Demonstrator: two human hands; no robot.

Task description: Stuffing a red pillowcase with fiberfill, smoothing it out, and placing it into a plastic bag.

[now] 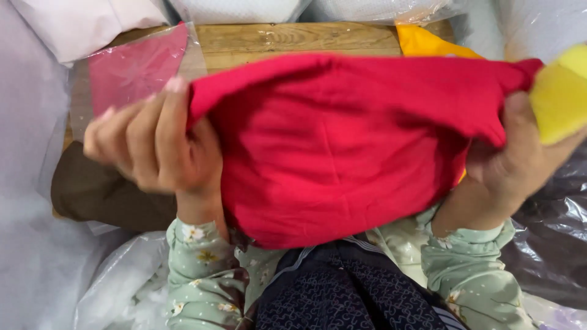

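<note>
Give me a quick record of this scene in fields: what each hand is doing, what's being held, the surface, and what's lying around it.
Left hand: grip closed on the left edge of the red cloth
Right hand: grip closed on the cloth's right edge
Red cloth: held up and spread between both hands
Yellow piece: at the right hand, against the cloth's corner
Surface: wooden table
Around: pink plastic bag on the left, orange item behind the cloth, brown cloth lower left
Sleeves: green, floral

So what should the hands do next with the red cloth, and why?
Probably pull it a little tauter. The left hand and right hand grip the red cloth at its upper corners, but its middle sags in folds over the lap.
</note>
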